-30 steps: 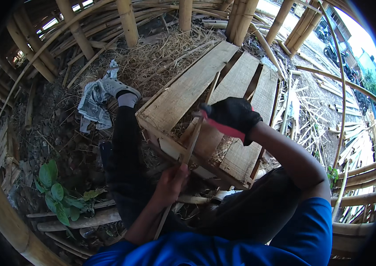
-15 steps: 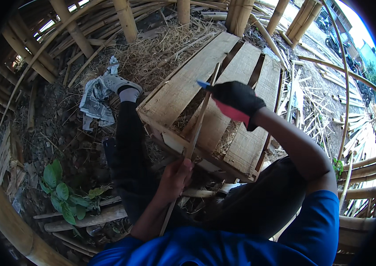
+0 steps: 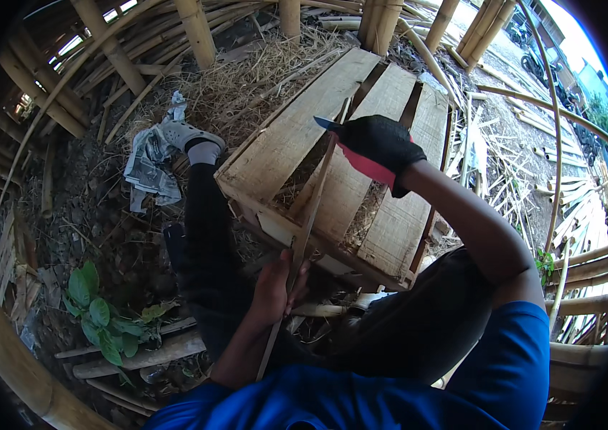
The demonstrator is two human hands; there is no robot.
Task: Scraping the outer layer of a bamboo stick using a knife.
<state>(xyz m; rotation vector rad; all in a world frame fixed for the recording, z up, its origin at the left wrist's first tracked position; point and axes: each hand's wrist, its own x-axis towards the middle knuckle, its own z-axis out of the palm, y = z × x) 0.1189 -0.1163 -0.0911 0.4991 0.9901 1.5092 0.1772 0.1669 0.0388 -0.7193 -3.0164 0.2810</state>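
Fingers of the left hand [image 3: 279,287] wrapped tight round a thin bamboo strip [image 3: 302,236], bare skin, thumb across the front. Grip sits at the near edge of the wooden pallet [image 3: 297,136], just off its lower corner. Strip runs up from that grip, slanting over the pallet's slats, lower end trailing down toward the blue shirt [image 3: 361,401].

Right hand [image 3: 379,147] in a black glove with red palm, closed round a knife handle; fingers curled shut on it. Knife [image 3: 327,125] blade, bluish, pokes out to the left of the glove and meets the strip's upper part above the pallet's middle slat. Whether the edge is in the strip or only against it: cannot tell.

Pallet lies tilted on straw, gaps between slats showing litter beneath. Left of the pallet, an outstretched leg in dark trousers [image 3: 207,236], grey shoe [image 3: 179,132] just past the pallet's left corner, resting by crumpled newspaper [image 3: 148,168]. Green leafy plant [image 3: 100,319] well left of the pallet's near edge. Bamboo poles [image 3: 196,29] stand beyond the pallet's far side; split bamboo offcuts [image 3: 512,179] scattered to its right.
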